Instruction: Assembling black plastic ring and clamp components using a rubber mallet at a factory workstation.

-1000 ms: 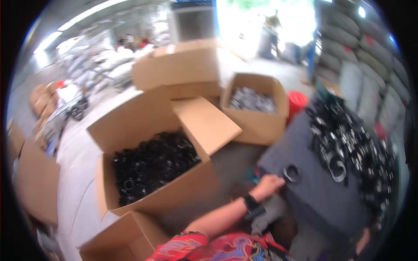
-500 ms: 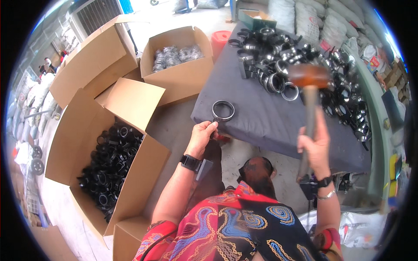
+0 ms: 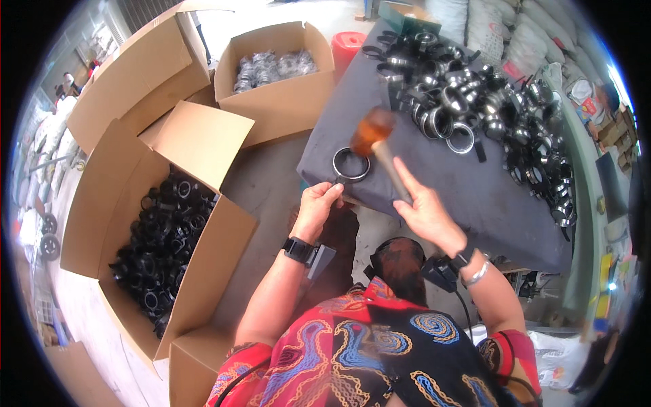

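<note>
My left hand (image 3: pixel 319 207) pinches the short tab of a black ring (image 3: pixel 350 180) with a shiny metal inner band. The ring lies flat at the table's near left corner. In my right hand (image 3: pixel 430 217), the fingers wrap round the wooden handle of a mallet (image 3: pixel 374 130). Its orange-brown head is blurred by motion and hangs over the ring's upper right rim; whether they touch I cannot tell. A heap of similar black and metal rings (image 3: pixel 453 102) covers the far and right parts of the table (image 3: pixel 400 183).
An open cardboard box (image 3: pixel 95 203) on my left holds many black rings. Behind it, another box (image 3: pixel 271 108) contains clear-wrapped metal rings. A red stool (image 3: pixel 348 43) stands beside the table. White sacks (image 3: pixel 529 41) are stacked at the far right.
My right hand has swung the mallet left and down, from beside the heap to over the ring. My left hand keeps its hold on the ring, which has barely shifted.
</note>
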A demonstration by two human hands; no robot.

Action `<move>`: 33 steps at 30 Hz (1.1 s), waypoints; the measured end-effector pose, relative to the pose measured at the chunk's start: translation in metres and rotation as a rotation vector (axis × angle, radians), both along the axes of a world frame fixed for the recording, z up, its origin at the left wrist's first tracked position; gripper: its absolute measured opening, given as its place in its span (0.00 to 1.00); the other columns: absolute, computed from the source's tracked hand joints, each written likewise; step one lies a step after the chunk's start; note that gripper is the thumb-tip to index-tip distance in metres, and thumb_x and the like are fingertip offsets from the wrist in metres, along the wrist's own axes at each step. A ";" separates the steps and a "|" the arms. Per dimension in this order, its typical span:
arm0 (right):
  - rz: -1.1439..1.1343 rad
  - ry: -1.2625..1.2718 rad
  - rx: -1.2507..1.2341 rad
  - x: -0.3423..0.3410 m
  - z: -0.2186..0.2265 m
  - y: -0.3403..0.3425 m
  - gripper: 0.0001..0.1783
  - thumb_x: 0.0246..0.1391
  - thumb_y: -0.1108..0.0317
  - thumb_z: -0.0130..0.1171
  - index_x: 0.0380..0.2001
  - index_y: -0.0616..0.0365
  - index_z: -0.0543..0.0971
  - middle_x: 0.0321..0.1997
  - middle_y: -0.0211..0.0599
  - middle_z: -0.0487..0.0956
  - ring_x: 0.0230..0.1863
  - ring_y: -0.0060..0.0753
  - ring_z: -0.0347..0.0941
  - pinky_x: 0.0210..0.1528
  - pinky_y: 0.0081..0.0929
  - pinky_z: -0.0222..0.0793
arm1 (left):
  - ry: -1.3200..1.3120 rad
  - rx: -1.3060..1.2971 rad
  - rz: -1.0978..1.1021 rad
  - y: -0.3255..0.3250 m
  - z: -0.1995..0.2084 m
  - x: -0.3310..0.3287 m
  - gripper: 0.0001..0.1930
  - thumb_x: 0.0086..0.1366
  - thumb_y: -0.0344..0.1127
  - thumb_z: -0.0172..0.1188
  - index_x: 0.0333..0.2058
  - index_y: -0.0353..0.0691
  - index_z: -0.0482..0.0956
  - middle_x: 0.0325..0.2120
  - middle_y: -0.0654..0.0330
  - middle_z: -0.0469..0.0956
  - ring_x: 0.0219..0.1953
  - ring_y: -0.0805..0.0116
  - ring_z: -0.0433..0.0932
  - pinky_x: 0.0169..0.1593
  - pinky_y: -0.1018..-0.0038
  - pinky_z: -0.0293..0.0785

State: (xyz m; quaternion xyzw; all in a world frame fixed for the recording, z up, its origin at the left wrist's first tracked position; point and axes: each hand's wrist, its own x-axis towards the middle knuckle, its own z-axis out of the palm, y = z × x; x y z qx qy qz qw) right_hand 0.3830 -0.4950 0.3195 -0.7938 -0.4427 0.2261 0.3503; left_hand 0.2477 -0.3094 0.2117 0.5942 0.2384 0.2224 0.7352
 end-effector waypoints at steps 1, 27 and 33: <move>-0.039 0.078 -0.024 0.001 0.004 0.001 0.42 0.49 0.76 0.55 0.68 0.54 0.53 0.62 0.56 0.68 0.58 0.38 0.70 0.56 0.27 0.66 | -0.006 0.005 0.001 0.001 -0.001 0.001 0.13 0.66 0.37 0.56 0.22 0.41 0.77 0.20 0.66 0.77 0.25 0.80 0.68 0.32 0.80 0.62; 0.206 -0.625 0.236 -0.034 0.015 -0.028 0.43 0.47 0.76 0.57 0.67 0.40 0.59 0.24 0.39 0.66 0.21 0.49 0.68 0.27 0.43 0.69 | 0.006 -0.068 -0.011 0.004 -0.010 -0.003 0.13 0.67 0.36 0.55 0.23 0.39 0.77 0.21 0.65 0.77 0.27 0.77 0.70 0.38 0.79 0.65; 0.286 -0.625 0.016 -0.010 0.006 0.022 0.42 0.47 0.75 0.55 0.67 0.38 0.59 0.25 0.48 0.73 0.26 0.54 0.73 0.29 0.48 0.70 | 0.082 0.028 0.002 0.002 -0.004 -0.001 0.14 0.67 0.38 0.55 0.23 0.39 0.77 0.21 0.66 0.77 0.26 0.79 0.70 0.34 0.80 0.64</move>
